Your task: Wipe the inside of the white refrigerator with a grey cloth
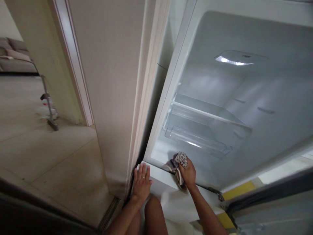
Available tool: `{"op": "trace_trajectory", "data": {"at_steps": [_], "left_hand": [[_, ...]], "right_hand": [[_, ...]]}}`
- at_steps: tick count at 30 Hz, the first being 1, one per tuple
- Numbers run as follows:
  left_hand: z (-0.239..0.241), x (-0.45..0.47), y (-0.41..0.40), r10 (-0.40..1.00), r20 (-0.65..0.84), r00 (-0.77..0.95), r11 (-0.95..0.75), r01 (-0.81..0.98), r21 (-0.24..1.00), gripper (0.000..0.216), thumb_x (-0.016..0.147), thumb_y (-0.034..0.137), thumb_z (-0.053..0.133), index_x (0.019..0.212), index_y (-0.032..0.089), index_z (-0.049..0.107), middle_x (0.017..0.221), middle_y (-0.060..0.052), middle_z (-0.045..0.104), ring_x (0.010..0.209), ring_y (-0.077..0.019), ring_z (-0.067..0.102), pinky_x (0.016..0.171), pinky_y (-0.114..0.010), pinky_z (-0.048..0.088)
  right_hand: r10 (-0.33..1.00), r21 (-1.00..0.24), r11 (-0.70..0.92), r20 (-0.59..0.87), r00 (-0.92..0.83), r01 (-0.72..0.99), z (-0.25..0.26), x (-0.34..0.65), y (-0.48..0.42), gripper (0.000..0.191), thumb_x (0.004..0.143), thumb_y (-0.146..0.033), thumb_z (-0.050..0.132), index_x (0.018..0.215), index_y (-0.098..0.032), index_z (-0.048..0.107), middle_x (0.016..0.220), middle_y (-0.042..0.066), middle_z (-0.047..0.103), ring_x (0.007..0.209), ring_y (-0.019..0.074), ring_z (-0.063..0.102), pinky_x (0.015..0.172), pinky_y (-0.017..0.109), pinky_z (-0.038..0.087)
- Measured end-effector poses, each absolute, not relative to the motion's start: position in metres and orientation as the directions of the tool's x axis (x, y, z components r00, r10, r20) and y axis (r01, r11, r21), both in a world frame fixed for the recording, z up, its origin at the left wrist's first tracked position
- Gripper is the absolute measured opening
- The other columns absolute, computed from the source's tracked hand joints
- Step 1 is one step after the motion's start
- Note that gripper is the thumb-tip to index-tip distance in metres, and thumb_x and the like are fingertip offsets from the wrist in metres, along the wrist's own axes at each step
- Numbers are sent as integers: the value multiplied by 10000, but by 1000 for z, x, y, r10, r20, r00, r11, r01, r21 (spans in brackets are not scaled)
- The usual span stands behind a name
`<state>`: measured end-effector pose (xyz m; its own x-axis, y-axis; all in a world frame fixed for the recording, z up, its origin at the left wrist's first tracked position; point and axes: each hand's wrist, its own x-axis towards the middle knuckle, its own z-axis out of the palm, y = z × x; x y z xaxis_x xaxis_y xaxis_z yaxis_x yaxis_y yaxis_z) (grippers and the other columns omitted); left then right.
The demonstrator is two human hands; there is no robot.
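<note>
A patterned cloth [180, 159] is bunched in my right hand [188, 173], which is closed around it at the lower front edge of the fridge compartment [207, 85]. Part of the cloth hangs over that edge. My left hand [142, 179], with a ring on one finger, lies flat on the left end of the white lower door's top [161, 176]. Its fingers are spread and hold nothing. Inside the compartment, a glass shelf [210, 111] and a clear plastic drawer [195, 137] sit above the cloth.
A lit lamp [234, 60] is set in the fridge's inner wall. Close on the left stands a tall pale sliding door [110, 81]. Beyond it are a tiled floor [49, 163], a grey sofa [17, 57] and a stand [50, 107]. The open fridge door [276, 209] is at lower right.
</note>
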<state>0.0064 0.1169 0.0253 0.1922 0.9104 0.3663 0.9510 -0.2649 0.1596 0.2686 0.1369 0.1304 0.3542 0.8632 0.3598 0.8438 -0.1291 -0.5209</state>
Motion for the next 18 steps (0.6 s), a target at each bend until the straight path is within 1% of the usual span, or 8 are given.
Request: {"op": "trace_trajectory", "data": {"at_steps": [2, 4, 9, 11, 13, 15, 18], "left_hand": [[28, 4, 115, 908, 362, 212, -283, 947, 155, 730, 883, 198, 519, 1590, 189, 337, 1678, -144, 288, 1573, -325, 231, 1273, -598, 217], [30, 2, 114, 904, 369, 216, -292, 942, 163, 725, 875, 154, 486, 1586, 183, 348, 1671, -149, 311, 1569, -314, 247, 1281, -578, 204], [30, 4, 110, 886, 431, 170, -300, 920, 254, 728, 829, 187, 517, 1546, 122, 413, 1652, -164, 361, 1571, -333, 243, 1293, -562, 180], [24, 4, 111, 869, 464, 170, -322, 907, 270, 712, 832, 212, 505, 1536, 136, 430, 1645, -143, 388, 1577, -328, 229, 1297, -561, 161], [14, 5, 114, 855, 488, 176, -342, 898, 275, 682, 848, 252, 493, 1522, 153, 454, 1626, -134, 425, 1574, -333, 236, 1295, -575, 148], [1, 5, 118, 842, 512, 169, -346, 898, 272, 654, 858, 286, 479, 1498, 152, 484, 1605, -141, 455, 1568, -347, 243, 1290, -594, 135], [-17, 7, 125, 810, 569, 144, -348, 899, 267, 608, 869, 294, 443, 1448, 133, 535, 1565, -168, 494, 1562, -364, 240, 1282, -617, 117]], "right_hand": [[866, -481, -185, 332, 373, 857, 137, 266, 139, 486, 861, -407, 485, 1231, -118, 608, 1227, 157, 670, 1161, 285, 626, 1038, 379, 479], [881, -414, -251, 277, 384, 875, 147, 263, 145, 471, 880, -379, 499, 1257, -112, 592, 1220, 157, 671, 1156, 284, 631, 1015, 364, 481], [913, -215, -377, 78, 401, 901, 179, 255, 178, 401, 917, -372, 537, 1248, -149, 580, 1180, 147, 688, 1086, 267, 674, 866, 324, 511], [918, -171, -377, 60, 391, 910, 186, 250, 196, 419, 914, -371, 547, 1269, -151, 577, 1199, 156, 685, 1083, 275, 680, 846, 331, 521], [928, -146, -350, 83, 364, 925, 187, 243, 213, 431, 911, -343, 542, 1288, -141, 587, 1222, 177, 679, 1101, 293, 676, 855, 355, 532], [939, -133, -312, 108, 326, 941, 185, 238, 229, 424, 907, -302, 534, 1287, -129, 608, 1240, 199, 675, 1130, 306, 666, 886, 377, 533], [961, -139, -246, 98, 260, 959, 178, 231, 254, 395, 904, -286, 556, 1258, -139, 651, 1235, 194, 692, 1166, 310, 656, 961, 389, 512]]}}
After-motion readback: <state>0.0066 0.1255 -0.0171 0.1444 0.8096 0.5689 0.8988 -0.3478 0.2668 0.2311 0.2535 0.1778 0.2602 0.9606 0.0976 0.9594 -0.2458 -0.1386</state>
